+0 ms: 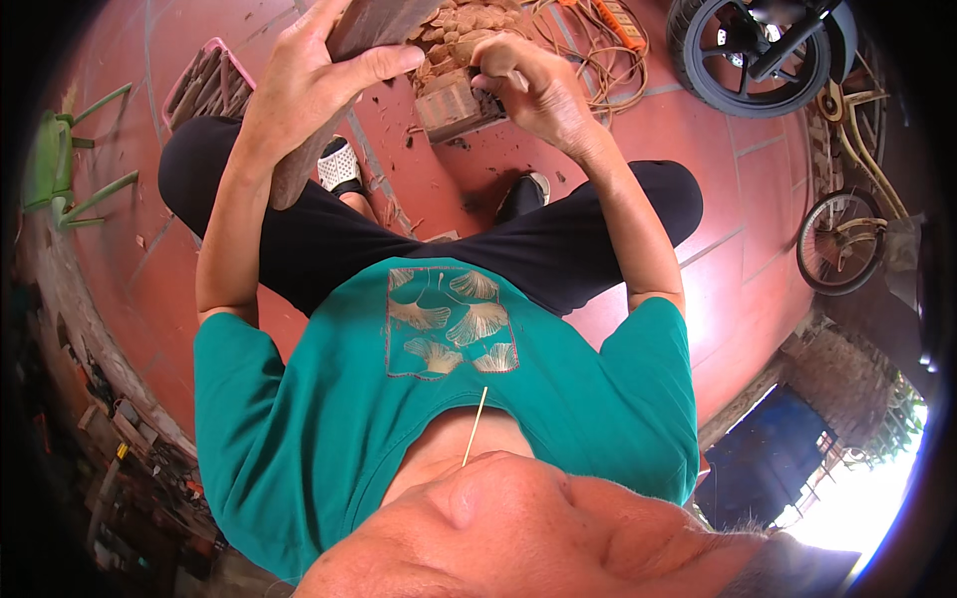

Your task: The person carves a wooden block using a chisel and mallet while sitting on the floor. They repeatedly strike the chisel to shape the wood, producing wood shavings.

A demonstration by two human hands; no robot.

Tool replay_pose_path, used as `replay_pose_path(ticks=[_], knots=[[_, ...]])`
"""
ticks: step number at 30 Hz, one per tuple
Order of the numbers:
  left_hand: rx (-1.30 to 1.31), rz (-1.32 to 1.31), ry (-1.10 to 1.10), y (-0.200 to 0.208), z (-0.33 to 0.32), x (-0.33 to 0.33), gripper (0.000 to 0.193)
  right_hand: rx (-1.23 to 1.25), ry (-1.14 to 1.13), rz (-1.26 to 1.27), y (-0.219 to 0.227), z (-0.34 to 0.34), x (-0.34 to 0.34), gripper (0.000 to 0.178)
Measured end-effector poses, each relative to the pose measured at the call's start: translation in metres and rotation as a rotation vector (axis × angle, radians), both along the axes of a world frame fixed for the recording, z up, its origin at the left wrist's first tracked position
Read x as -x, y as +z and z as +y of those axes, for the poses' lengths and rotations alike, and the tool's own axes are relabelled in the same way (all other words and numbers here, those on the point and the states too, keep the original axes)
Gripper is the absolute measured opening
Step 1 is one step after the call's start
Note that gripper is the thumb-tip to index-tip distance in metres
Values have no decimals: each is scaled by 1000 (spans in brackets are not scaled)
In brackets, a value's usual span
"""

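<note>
Nearest the camera, low in the frame, a thin wooden stick [476, 427] juts over a teal shirt [329, 419]. Higher up, the left hand [314, 85] is clamped around a dark wooden board [374, 25] at top centre, while the right hand [533, 90] is curled tightly around a small tool [496, 85] just beside it. Beyond them on the red tiled floor [718, 259] lie a carved wooden piece [464, 35], a coiled rope [588, 50] and a scooter wheel [758, 55] at upper right.

I see the left hand [304, 85] gripping a dark wooden board [329, 90] that slants down past the left knee. The right hand [533, 90] is closed around a small tool [493, 90] near the board's upper end. Below them, a carved wooden block [454, 105] sits on the red tiled floor [718, 269]. A motorbike wheel [758, 55] stands upper right.
</note>
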State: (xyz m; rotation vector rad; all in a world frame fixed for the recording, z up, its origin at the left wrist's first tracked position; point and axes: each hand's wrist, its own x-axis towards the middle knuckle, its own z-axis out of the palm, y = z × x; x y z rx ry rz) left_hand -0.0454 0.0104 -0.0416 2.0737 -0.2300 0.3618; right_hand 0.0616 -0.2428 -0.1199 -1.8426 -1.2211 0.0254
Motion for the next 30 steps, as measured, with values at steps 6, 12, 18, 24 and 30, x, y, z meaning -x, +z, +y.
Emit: replay_pose_path(ticks=[6, 12, 18, 24, 30], knots=[[55, 19, -41, 1, -2, 2, 90, 42, -67, 208, -1, 4, -7, 18], [58, 30, -21, 3, 0, 6, 90, 99, -97, 483, -7, -13, -14, 18], [67, 41, -8, 10, -4, 4, 88, -242, 35, 361, 1, -23, -23, 15], [6, -2, -9, 1, 0, 1, 87, -77, -62, 200, -13, -1, -7, 21], [32, 58, 16, 8, -7, 6, 88, 290, -233, 198, 3, -8, -4, 23]])
